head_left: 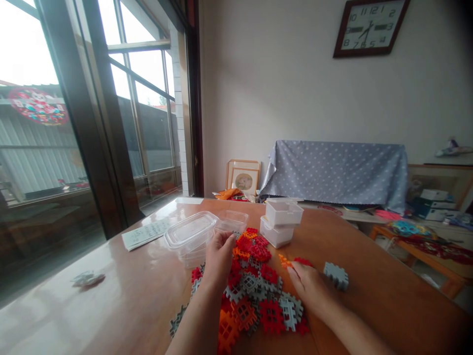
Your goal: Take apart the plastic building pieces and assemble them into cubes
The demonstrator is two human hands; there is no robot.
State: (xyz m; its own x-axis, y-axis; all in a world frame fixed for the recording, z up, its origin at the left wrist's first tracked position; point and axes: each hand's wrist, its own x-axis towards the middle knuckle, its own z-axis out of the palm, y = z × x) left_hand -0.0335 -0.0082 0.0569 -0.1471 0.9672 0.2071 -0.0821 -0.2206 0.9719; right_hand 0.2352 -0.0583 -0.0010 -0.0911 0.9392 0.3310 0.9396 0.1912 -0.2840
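Note:
Red, orange and grey interlocking plastic building pieces (249, 283) lie in a loose heap at the middle of the table. My left hand (218, 254) is over the far left side of the heap, its thumb and fingers pinched together. A bit of grey shows by its fingertips, but I cannot tell whether it is held. To the right of the heap, my right hand (308, 286) grips an orange building piece (284, 261) between thumb and fingers. Just beyond that hand a red piece (303, 262) is partly hidden. Farther right stands a stack of grey pieces (336, 275).
Clear plastic containers (192, 231) stand left of the heap's far end. Two small white boxes (280, 231) are stacked behind it. A printed sheet (146, 233) and a small clear plastic packet (87, 279) lie on the wooden table (121, 296). A window is at left.

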